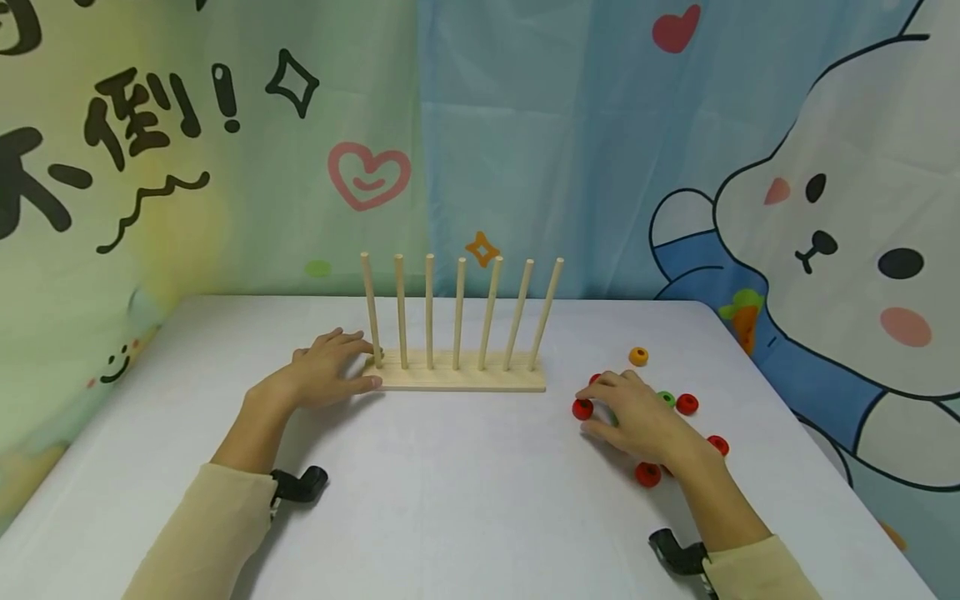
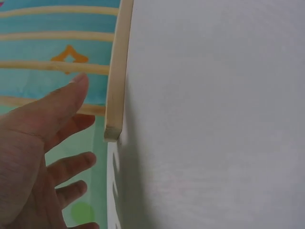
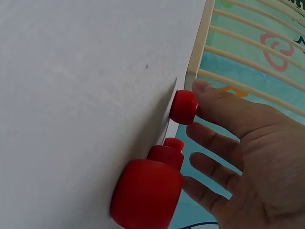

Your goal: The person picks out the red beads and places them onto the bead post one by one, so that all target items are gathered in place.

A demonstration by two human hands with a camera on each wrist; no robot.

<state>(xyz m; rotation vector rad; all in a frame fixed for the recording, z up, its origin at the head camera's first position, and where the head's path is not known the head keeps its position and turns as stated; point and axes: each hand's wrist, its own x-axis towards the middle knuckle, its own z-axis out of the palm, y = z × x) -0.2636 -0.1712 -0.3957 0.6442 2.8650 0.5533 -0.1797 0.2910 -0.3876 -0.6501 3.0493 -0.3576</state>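
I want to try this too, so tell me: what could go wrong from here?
The round red bead by the fingertips of the right grip might slip and roll away; I can't tell if it's pinched firmly.

A round orange bead and a round green bead lie near that grip, so it could bump them.

The left grip is at one end of the pale wooden rack with seven thin pegs, so a nudge might shift it.

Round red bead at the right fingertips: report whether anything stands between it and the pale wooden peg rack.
Nothing visible does: in the head view, only white tabletop lies between the red bead and the rack.
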